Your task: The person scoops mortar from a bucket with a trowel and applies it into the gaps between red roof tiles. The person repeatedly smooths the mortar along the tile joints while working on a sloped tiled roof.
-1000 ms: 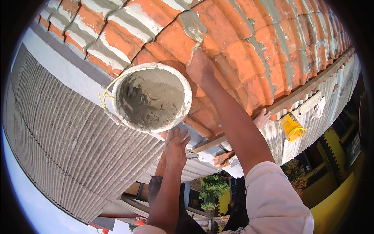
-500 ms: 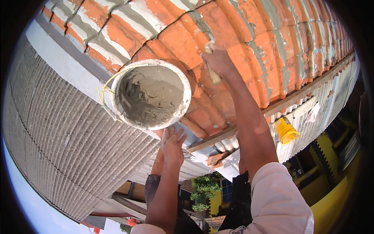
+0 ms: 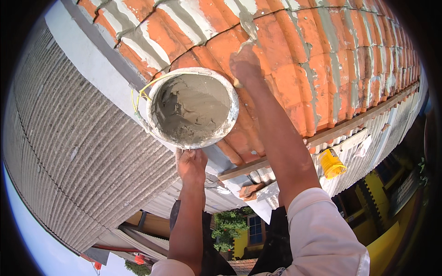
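Mortar bucket (image 3: 234,108): sits left of centre, at the left edge of the tiled roof (image 3: 283,103). Round whitish rim, crusted; grey mortar (image 3: 198,108) inside, its surface uneven, darker and hollowed toward the left. Yellow cord handle (image 3: 146,87) hangs over the left rim.

Left hand (image 3: 192,162): at the near rim, palm side and fingers up against the bucket wall. Fingertips run out of sight beneath the rim; cannot tell whether they pinch it or only press.

Right hand (image 3: 245,64): far side, right of the bucket, closed round a trowel. Butt of the trowel handle (image 3: 237,83) pokes out below the fist; metal neck emerges at the far side, leading to a seam of wet grey mortar (image 3: 247,22). Blade outline hard to make out.

Edges: bucket's left side comes up to the pale roof strip (image 3: 83,50); beyond it, grey corrugated sheeting (image 3: 78,147) fills the left. Wooden batten (image 3: 345,126) bounds the tiles on the near right, passing behind the right forearm. Past the batten, yellow pail (image 3: 331,164) lies tipped on lighter corrugated sheet; broken tile pieces (image 3: 251,191) near the batten's left end.

Room: narrow band of tile between bucket and right forearm; widest open tile to the right of the right hand.
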The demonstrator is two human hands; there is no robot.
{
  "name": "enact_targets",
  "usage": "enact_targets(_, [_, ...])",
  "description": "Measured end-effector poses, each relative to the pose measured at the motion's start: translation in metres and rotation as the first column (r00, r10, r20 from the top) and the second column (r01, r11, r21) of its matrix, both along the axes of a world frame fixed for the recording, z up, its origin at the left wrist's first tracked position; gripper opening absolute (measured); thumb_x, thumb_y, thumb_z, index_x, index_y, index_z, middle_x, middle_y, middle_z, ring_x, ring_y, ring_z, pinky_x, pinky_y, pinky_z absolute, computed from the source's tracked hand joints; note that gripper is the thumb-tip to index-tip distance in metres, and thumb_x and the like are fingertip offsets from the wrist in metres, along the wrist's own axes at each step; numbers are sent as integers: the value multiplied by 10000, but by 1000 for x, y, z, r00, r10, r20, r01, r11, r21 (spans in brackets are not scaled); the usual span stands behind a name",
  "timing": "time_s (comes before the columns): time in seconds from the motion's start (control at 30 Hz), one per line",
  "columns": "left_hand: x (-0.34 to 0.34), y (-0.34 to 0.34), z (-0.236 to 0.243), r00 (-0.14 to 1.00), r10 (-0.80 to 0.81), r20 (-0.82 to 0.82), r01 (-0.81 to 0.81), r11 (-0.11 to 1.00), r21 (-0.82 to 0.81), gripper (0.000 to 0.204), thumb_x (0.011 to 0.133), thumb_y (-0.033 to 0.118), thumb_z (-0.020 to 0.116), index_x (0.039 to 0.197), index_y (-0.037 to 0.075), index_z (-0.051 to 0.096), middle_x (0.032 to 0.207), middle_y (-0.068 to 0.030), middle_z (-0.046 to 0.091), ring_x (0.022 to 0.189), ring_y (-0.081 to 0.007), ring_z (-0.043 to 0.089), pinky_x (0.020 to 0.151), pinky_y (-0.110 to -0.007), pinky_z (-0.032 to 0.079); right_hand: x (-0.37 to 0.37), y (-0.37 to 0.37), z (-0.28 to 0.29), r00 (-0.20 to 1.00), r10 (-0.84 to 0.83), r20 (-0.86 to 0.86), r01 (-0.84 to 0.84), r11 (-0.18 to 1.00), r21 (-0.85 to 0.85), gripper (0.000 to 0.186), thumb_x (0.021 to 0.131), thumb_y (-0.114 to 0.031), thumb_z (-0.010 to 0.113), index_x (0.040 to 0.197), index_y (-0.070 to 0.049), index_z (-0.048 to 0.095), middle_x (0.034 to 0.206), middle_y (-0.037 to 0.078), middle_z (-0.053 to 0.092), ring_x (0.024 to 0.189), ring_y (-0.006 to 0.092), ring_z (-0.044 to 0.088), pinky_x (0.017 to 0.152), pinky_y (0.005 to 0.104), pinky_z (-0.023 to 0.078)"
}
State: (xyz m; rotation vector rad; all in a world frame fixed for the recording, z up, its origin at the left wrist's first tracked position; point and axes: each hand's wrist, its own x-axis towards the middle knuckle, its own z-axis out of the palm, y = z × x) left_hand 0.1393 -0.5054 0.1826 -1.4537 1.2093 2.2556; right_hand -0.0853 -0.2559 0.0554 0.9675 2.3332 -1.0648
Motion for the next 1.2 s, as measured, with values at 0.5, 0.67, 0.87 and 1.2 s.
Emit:
enact_targets(0.5, [-4,5,4,997,21,68,-10,988,-156,744,1135,122,425,1719,305,3,1700,-86,276,1454,-256,438,1181,-489,390,141,-73,161,786,607,119,-531,761,-373,333,959,-208,607,1136,71,564,994,343,685,998,522,662,873,563,521])
enact_targets(0.67, [-10,8,9,994,50,97,-30,979,-200,696,1120,64,383,1717,222,61,1561,-138,461,1335,-263,572,1083,-403,515,127,-135,89,692,721,37,-599,602,-529,349,945,-244,669,1101,67,646,1034,298,731,997,417,709,918,469,556])
enact_targets(0.87, [-11,7,9,994,61,89,-43,981,-191,727,1099,40,428,1719,247,111,1152,-5,478,961,-112,497,969,-344,532,128,-133,70,862,495,-110,-343,408,-846,317,998,-273,645,1010,43,650,833,158,655,603,221,612,561,364,552])
enact_targets(1.2, [-11,7,9,999,31,10,-29,991,-132,699,1076,66,415,1702,255,169,1491,-109,516,1217,-264,624,861,-345,579,149,-25,192,944,-94,317,330,218,-919,258,1027,-180,577,1169,32,614,810,75,606,592,129,581,454,290,463])
